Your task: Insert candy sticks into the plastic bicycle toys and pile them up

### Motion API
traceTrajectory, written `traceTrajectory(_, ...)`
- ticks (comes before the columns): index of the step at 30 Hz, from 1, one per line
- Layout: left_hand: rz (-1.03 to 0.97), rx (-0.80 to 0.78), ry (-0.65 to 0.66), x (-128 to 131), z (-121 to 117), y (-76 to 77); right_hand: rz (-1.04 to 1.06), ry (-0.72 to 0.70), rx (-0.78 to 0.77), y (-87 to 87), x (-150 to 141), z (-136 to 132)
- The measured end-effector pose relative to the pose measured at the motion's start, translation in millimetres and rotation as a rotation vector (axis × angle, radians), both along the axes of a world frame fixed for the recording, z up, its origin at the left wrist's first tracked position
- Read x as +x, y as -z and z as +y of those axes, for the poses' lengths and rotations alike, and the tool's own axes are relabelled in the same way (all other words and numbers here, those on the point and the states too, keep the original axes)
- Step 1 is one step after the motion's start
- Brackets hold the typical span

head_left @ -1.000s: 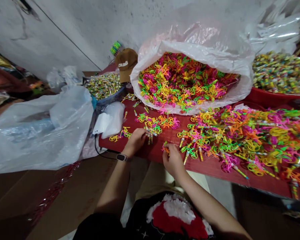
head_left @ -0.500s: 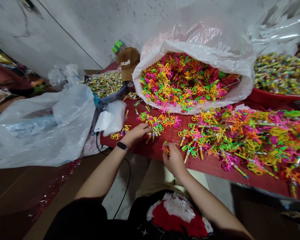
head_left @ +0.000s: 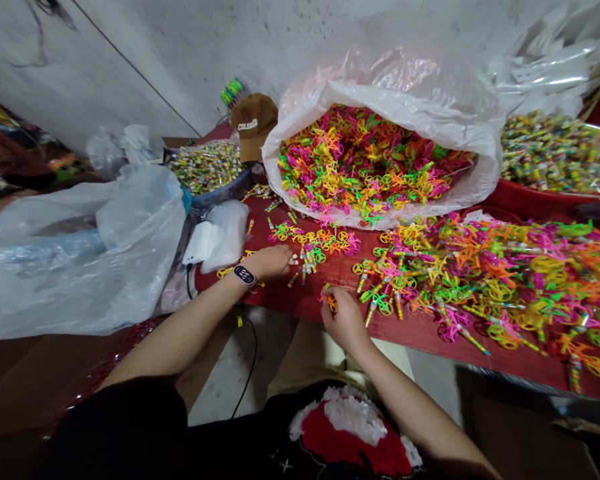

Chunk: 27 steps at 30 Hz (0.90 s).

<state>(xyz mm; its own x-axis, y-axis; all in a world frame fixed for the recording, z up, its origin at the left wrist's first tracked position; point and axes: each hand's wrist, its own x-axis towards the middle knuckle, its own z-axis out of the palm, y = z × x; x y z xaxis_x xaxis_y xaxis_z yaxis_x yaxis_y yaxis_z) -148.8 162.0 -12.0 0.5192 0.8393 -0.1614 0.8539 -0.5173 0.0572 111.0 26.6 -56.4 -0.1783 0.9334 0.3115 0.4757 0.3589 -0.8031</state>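
Note:
My left hand [head_left: 274,262], with a smart band [head_left: 244,274] at the wrist, rests low over the table. Its fingers are bent together at the edge of a small group of short patterned tubes [head_left: 307,265]; whatever they grip is hidden. Closed near the table's front edge, my right hand [head_left: 344,319] holds small pink and orange plastic pieces [head_left: 331,304] between thumb and fingers. Beyond the tubes lies a row of loose neon plastic pieces [head_left: 330,240] with ring shapes. Right of my right hand spreads a large heap of such pieces joined to striped tubes [head_left: 480,280].
A white sack [head_left: 490,163] of neon pieces lies open at the back. Tubs of short tubes [head_left: 207,167] flank it, a blue one [head_left: 225,195] left and a red one [head_left: 540,199] right. A brown cap [head_left: 255,127], white pouch [head_left: 227,233] and large plastic bag [head_left: 80,267] are leftward.
My left hand has shifted slightly left and back from the tube group, turning so the band's lit face shows. My right hand stays nearly in place with its plastic pieces. The view has moved slightly.

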Motion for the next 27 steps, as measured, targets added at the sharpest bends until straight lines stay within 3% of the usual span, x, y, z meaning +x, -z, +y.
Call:
traceTrajectory(3,-0.024,-0.004,-0.037,0.4,-3.4,3.6,0.005,-0.004,0.001,-0.2,0.0,0.1)
traceTrajectory(7,-0.072,-0.021,-0.049,-2.4,-13.9,-10.2,0.013,0.000,-0.001,-0.2,0.2,0.2)
traceTrajectory(11,-0.121,-0.131,0.099,-1.6,-28.5,-27.7,0.012,-0.006,-0.013,-0.5,0.3,0.6)
traceTrajectory(15,-0.086,-0.193,0.191,5.8,-32.2,-28.4,0.010,0.002,-0.029,-0.4,0.0,0.8)
traceTrajectory(22,-0.108,-0.095,0.114,16.2,-29.5,-21.0,0.011,-0.010,-0.032,0.8,0.6,-0.4)
traceTrajectory(27,-0.132,0.010,-0.074,33.8,-41.6,-17.1,0.028,-0.006,-0.012,-0.5,0.8,-0.5)
